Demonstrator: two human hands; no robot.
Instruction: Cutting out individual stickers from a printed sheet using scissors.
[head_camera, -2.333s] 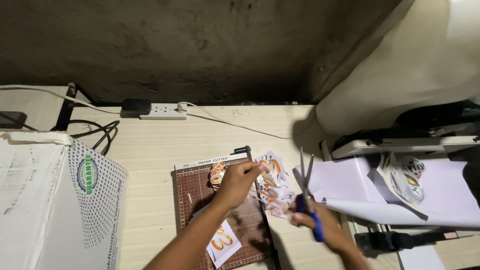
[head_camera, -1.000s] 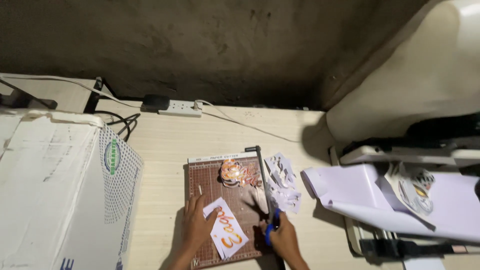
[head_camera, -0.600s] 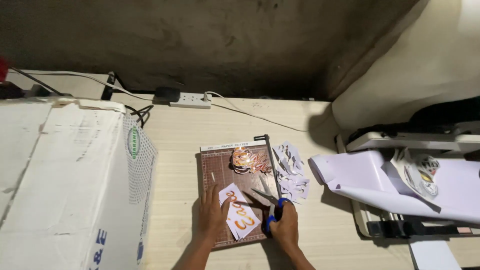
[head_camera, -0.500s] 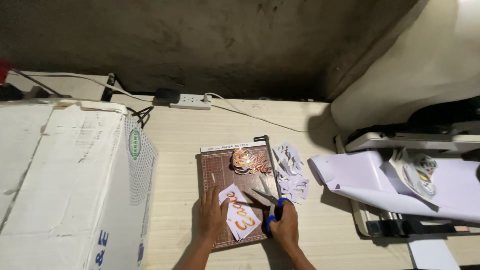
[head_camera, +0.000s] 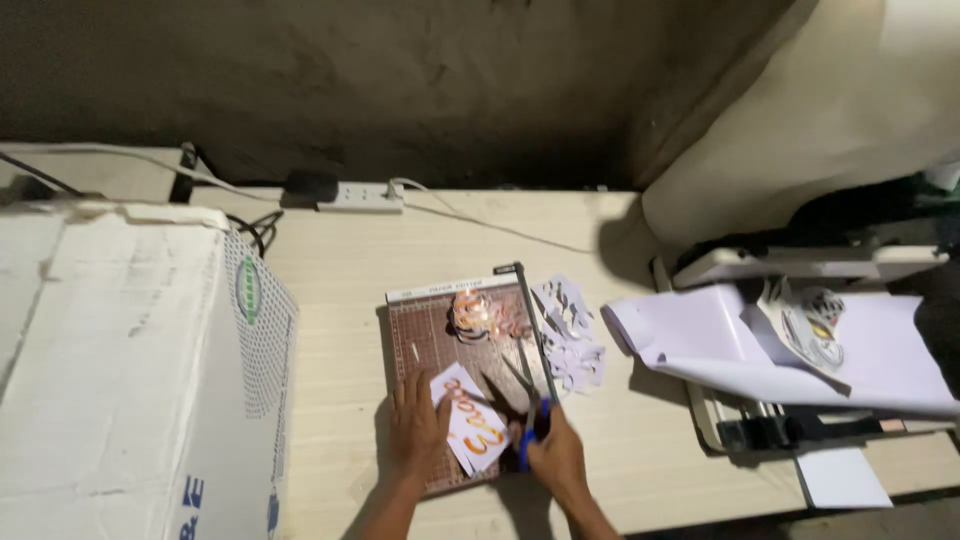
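Observation:
My left hand (head_camera: 416, 427) presses flat on the brown cutting mat (head_camera: 425, 340), its fingers touching the edge of a white paper piece with orange printed shapes (head_camera: 472, 428). My right hand (head_camera: 556, 458) grips blue-handled scissors (head_camera: 522, 400), whose blades point up and left over the paper and are spread apart. A small orange printed cut-out (head_camera: 478, 316) lies further up the mat. White paper offcuts (head_camera: 568, 338) sit heaped just right of the mat's cutter arm (head_camera: 533, 325).
A large white cardboard box (head_camera: 120, 370) fills the left side. A power strip (head_camera: 360, 196) with cables lies at the back of the wooden table (head_camera: 330, 260). On the right, a machine (head_camera: 800, 270) holds a wide white sheet (head_camera: 780, 350) with printed stickers.
Both hands came down from the cut-outs at the mat's top to the printed paper near its front edge. The scissors now lie over that paper. The camera view has shifted left.

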